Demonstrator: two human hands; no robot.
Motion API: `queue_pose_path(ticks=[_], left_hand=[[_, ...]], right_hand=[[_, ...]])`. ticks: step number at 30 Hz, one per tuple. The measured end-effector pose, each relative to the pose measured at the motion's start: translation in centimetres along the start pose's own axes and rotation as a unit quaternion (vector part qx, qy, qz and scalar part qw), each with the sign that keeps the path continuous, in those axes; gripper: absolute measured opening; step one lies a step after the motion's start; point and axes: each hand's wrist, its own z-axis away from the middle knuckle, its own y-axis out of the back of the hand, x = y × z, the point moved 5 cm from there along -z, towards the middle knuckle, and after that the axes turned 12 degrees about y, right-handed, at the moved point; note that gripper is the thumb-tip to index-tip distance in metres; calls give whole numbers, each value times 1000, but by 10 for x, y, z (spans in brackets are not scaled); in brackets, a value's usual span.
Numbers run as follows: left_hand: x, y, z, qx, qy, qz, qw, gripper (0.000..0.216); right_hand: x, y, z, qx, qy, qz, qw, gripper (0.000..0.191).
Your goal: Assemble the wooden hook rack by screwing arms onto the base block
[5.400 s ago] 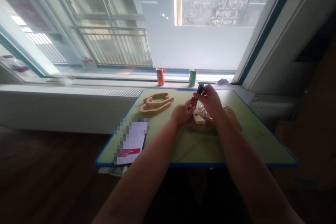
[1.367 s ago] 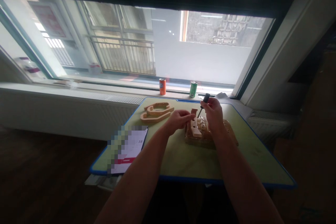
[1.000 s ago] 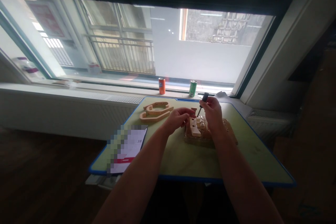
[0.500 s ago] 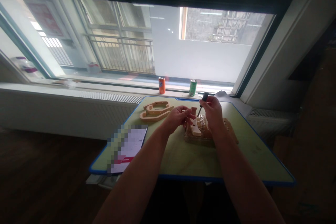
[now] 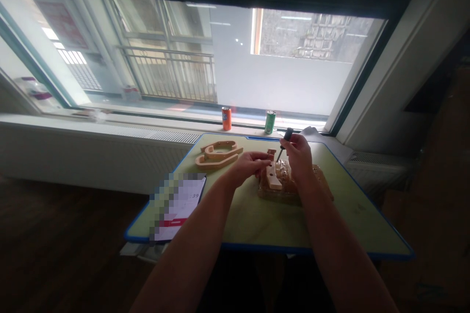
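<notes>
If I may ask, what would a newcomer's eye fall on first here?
Probably the bright window filling the upper view, with an orange can and a green can standing before it on the sill. Next, perhaps, the black-handled screwdriver in the right hand, its shaft slanting down toward a pale wooden piece with holes, where the left hand's fingertips are.

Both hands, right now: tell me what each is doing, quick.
Left hand: fingertips at the wooden piece; whether they grip anything cannot be told.
Right hand: closed, holding the screwdriver.
</notes>
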Motion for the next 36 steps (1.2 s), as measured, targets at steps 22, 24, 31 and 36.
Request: queue_pose_path(ticks=[22,24,31,36], left_hand=[[1,2,-2,47,-6,-74,996,36],[0,6,-1,61,10,-92,994,36],[-13,15,1,78,95,-123,985,42],[-18,10,-3,62,94,-161,981,41]], right_hand=[[-1,-1,0,-11,4,9,1000,34],[-2,0,0,-11,3,12,1000,34],[2,-2,0,-12,6,4,1000,34],[1,-1,-1,-8,8,11,1000,36]])
